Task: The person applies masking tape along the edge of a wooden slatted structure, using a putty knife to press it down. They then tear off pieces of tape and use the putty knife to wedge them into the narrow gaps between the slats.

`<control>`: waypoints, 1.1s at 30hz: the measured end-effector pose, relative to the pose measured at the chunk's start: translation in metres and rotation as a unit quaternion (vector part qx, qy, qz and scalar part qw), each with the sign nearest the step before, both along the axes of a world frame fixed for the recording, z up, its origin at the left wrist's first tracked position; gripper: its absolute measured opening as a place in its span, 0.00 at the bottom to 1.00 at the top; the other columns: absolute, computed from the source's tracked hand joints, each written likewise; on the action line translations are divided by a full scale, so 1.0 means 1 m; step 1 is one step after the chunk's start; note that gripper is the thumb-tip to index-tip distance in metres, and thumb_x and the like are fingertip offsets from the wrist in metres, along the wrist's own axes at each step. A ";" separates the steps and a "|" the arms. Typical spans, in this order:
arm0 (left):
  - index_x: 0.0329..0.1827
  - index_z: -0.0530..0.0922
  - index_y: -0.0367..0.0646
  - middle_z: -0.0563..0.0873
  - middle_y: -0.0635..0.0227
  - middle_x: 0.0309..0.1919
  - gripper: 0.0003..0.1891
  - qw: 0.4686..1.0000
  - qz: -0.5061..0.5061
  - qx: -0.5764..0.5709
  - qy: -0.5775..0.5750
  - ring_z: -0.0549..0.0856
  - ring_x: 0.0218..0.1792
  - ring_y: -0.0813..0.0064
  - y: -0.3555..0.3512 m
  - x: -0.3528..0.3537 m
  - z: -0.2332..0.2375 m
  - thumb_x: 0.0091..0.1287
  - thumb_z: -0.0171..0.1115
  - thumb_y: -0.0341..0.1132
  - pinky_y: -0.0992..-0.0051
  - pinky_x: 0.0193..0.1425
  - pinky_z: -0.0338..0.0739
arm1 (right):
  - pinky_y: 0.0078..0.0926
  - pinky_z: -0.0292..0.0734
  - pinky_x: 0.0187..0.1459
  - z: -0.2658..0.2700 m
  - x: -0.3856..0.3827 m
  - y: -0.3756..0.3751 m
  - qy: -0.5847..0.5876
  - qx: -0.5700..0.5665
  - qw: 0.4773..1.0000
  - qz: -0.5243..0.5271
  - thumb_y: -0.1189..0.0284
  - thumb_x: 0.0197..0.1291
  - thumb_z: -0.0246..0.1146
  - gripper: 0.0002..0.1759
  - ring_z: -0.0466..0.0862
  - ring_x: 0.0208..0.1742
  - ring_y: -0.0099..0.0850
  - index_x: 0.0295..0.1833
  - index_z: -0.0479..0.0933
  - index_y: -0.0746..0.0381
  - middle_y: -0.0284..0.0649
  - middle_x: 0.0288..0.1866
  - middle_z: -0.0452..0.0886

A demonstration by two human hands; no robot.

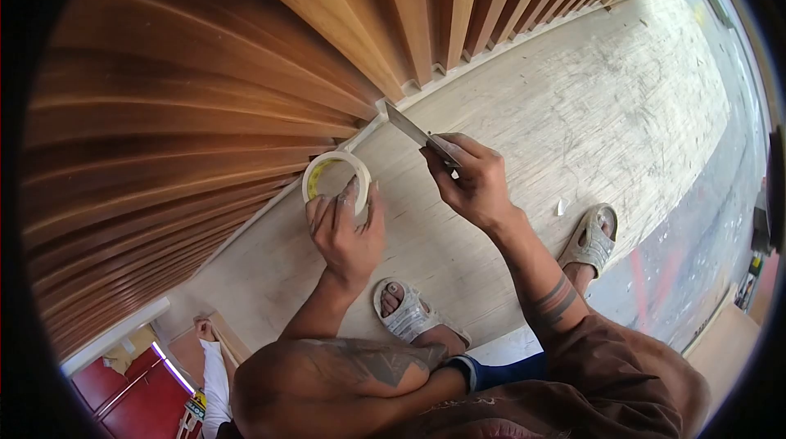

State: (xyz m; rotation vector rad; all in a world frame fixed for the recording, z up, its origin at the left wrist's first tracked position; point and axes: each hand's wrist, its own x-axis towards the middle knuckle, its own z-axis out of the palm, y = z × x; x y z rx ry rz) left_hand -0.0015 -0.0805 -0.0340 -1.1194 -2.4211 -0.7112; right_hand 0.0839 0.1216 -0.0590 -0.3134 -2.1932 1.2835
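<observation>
My left hand (348, 230) has its fingers around the lower edge of a roll of masking tape (363, 172), pale with a yellow-printed core. The roll is tilted beside the foot of the wooden slats (270, 112). In my right hand (473, 179) is a putty knife (407, 126) with a flat metal blade. Its blade points up and left, with the far end right at the pale strip (422, 94) along the base of the slats. My right fingers cover the knife's near end.
Pale, scuffed boards (622, 95) lie underfoot, with my sandals (405, 312) on them and a small white scrap (561, 207) nearby. A grey, paint-marked floor (663, 275) borders them on the right. At lower left, another person's white sleeve (216, 378) and hand show near a red surface (143, 406).
</observation>
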 end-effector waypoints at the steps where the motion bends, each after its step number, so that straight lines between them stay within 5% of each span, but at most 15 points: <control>1: 0.44 0.89 0.32 0.90 0.54 0.30 0.12 1.000 0.012 0.003 -0.020 0.87 0.30 0.55 -0.002 -0.002 -0.002 0.63 0.83 0.27 0.57 0.43 0.81 | 0.37 0.89 0.43 0.001 0.000 -0.001 0.000 -0.001 1.000 0.001 0.82 0.65 0.73 0.17 0.93 0.42 0.45 0.60 0.89 0.63 0.48 0.49 0.92; 19: 0.33 0.86 0.38 0.89 0.51 0.24 0.15 0.991 0.119 0.007 -0.061 0.89 0.25 0.47 -0.007 -0.008 -0.003 0.65 0.84 0.38 0.55 0.29 0.83 | 0.39 0.91 0.47 -0.006 0.000 -0.006 -0.016 -0.003 1.000 -0.001 0.81 0.65 0.75 0.19 0.93 0.47 0.48 0.61 0.89 0.61 0.48 0.51 0.92; 33: 0.33 0.83 0.37 0.89 0.51 0.26 0.15 0.972 0.213 0.002 -0.101 0.92 0.27 0.48 -0.004 -0.014 0.001 0.67 0.81 0.38 0.56 0.32 0.84 | 0.40 0.90 0.47 -0.004 -0.002 -0.014 -0.010 -0.012 1.000 0.023 0.81 0.63 0.74 0.20 0.93 0.47 0.48 0.61 0.89 0.61 0.47 0.51 0.92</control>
